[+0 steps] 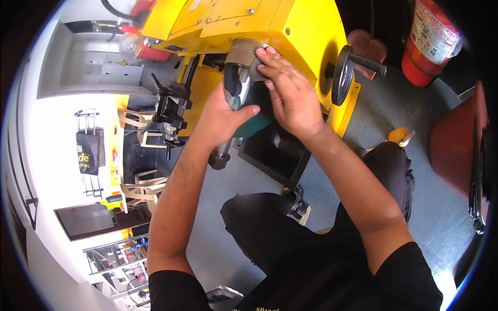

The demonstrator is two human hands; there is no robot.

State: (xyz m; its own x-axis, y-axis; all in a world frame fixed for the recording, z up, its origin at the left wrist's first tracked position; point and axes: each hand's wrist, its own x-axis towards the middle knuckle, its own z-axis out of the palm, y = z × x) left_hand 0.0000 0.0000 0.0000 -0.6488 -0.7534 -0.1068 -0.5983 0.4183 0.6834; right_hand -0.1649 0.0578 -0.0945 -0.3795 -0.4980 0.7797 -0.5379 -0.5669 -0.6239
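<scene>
Right hand [289,90] lies flat on the collar [241,56], guessing to steady it, left hand [222,115] hugs the shaft [244,87], can't say how tightly, fingers hidden.

Two hands, one yellow machine [259,23]

We count two bare hands: one left hand [223,116], one right hand [293,98]. Between them we find one metal shaft [223,154]. On the machine we count one black handwheel [342,75]. Around it we count one red extinguisher [420,65], one reddish bin [456,140], one black tray [265,170], one dark screen [88,222], one hanging bag [92,150] and at least two beige chairs [136,123].
</scene>
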